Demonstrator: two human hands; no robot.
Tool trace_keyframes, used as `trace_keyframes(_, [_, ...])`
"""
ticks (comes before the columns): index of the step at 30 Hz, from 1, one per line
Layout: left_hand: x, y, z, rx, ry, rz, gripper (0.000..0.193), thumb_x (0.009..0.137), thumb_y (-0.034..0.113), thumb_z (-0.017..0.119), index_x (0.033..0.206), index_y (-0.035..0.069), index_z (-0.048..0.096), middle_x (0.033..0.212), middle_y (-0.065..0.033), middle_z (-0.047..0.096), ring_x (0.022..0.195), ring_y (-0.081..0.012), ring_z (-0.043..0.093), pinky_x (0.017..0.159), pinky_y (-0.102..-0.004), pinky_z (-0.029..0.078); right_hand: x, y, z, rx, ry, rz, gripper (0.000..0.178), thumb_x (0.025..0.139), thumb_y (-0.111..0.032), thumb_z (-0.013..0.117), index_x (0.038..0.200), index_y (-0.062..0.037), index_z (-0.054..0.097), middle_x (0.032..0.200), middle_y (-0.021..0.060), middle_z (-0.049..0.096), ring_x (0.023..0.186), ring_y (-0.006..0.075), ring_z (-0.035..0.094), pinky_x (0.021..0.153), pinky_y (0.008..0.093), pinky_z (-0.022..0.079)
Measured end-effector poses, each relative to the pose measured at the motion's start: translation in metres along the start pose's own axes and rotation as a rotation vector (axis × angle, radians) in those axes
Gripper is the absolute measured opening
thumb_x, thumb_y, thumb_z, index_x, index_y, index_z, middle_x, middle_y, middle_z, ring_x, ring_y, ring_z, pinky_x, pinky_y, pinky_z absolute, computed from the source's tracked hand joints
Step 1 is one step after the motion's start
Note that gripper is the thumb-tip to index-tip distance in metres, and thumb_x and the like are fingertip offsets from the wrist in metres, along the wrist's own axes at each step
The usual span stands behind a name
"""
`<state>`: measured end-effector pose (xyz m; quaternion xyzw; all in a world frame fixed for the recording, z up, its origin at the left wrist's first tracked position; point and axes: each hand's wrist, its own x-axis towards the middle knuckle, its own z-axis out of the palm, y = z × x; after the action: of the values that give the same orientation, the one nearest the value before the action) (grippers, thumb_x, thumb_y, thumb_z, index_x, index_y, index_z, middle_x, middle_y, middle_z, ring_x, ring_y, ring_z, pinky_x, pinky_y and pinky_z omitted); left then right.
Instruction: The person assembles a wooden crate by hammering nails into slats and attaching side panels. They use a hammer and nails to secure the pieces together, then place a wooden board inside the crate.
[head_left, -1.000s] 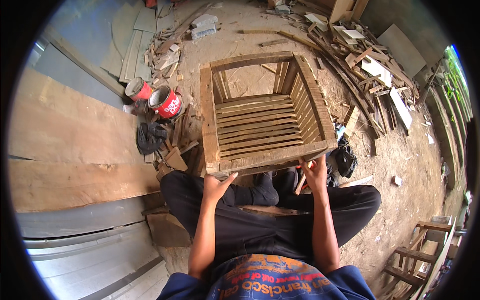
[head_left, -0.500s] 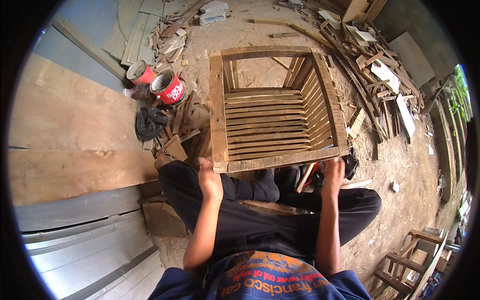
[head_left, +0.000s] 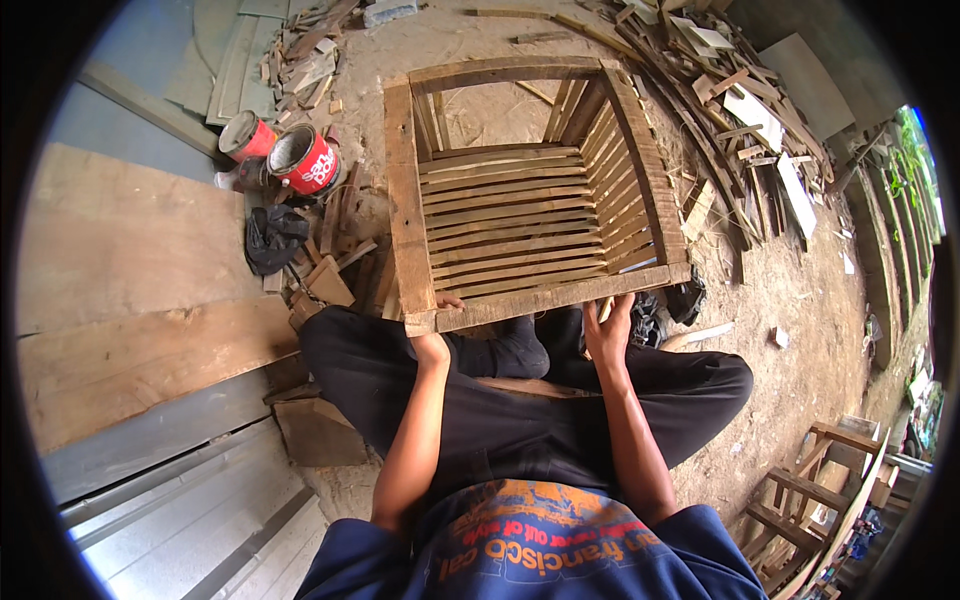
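A box-shaped slatted wooden frame (head_left: 515, 212) fills the middle of the view, over my shins and feet. Thin slats line its bottom and right side; thicker beams form the near rim. My left hand (head_left: 432, 345) grips the rail at the near left corner, its fingertips showing over the inner edge and the palm below. My right hand (head_left: 608, 335) holds the same near rail (head_left: 550, 298) right of its middle. Its thumb and fingers reach up to the lower edge, and some fingertips are hidden behind the wood.
Two red paint cans (head_left: 303, 160) and a black plastic bag (head_left: 275, 238) sit at the left among wood offcuts. Scrap wood (head_left: 735, 130) is heaped at the far right. A wide board (head_left: 150, 240) stands at the left; a small wooden structure (head_left: 800, 505) is at the lower right.
My left hand has shifted from outside the corner to around the near rail. The right hand has slid left along that rail. The whole view has shifted somewhat.
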<state>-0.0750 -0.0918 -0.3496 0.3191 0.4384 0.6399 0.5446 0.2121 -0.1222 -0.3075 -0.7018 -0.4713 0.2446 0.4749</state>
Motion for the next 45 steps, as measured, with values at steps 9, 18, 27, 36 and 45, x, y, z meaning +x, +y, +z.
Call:
trace_keyframes(9, [0.01, -0.039, -0.02, -0.015, 0.174, 0.066, 0.041, 0.101, 0.034, 0.043, 0.09, -0.001, 0.063, 0.086, -0.0091, 0.063, 0.084, -0.0184, 0.061, 0.081, -0.0318, 0.046, -0.007, 0.042, 0.0, 0.296, -0.219, 0.591, 0.051, 0.099, -0.039, 0.069, 0.127, 0.003, 0.06, 0.105, 0.009, 0.068, 0.092, 0.013, 0.065, 0.078, 0.0268, 0.053])
trace_keyframes(18, [0.029, 0.091, 0.007, -0.217, 0.15, -0.004, 0.068, 0.105, 0.066, 0.033, 0.108, 0.004, 0.061, 0.103, -0.0068, 0.065, 0.1, -0.0175, 0.059, 0.092, -0.034, 0.042, 0.011, -0.115, -0.089, -0.078, -0.743, 0.358, 0.04, 0.096, -0.035, 0.073, 0.099, 0.0043, 0.074, 0.088, 0.011, 0.076, 0.081, 0.0157, 0.071, 0.077, 0.0306, 0.055])
trace_keyframes(27, [0.099, 0.191, 0.096, -0.002, -0.262, -0.277, 0.038, 0.094, 0.033, 0.075, 0.117, 0.004, 0.065, 0.1, -0.0085, 0.072, 0.077, -0.0163, 0.068, 0.066, -0.0327, 0.058, 0.142, -0.197, -0.081, -0.407, -0.07, -0.293, 0.083, 0.088, -0.044, 0.078, 0.146, 0.0037, 0.042, 0.14, 0.0287, 0.056, 0.131, 0.0345, 0.056, 0.11, 0.0439, 0.043])
trace_keyframes(36, [0.108, 0.177, 0.083, -0.044, -0.275, -0.223, 0.051, 0.102, 0.04, 0.063, 0.129, -0.003, 0.059, 0.086, -0.0054, 0.064, 0.059, -0.0155, 0.061, 0.052, -0.0307, 0.05, 0.167, -0.127, -0.073, -0.239, -0.294, -0.108, 0.095, 0.077, -0.02, 0.079, 0.154, 0.0056, 0.03, 0.139, 0.0289, 0.058, 0.129, 0.0363, 0.058, 0.108, 0.0401, 0.045])
trace_keyframes(45, [0.059, 0.209, 0.074, 0.083, -0.362, -0.003, 0.035, 0.102, 0.017, 0.064, 0.129, -0.001, 0.052, 0.091, -0.0062, 0.059, 0.061, -0.013, 0.057, 0.053, -0.0292, 0.049, 0.108, -0.148, -0.08, 0.069, -0.27, -0.203, 0.084, 0.082, 0.01, 0.068, 0.155, 0.0047, 0.027, 0.143, 0.0186, 0.051, 0.126, 0.0228, 0.055, 0.101, 0.0329, 0.049])
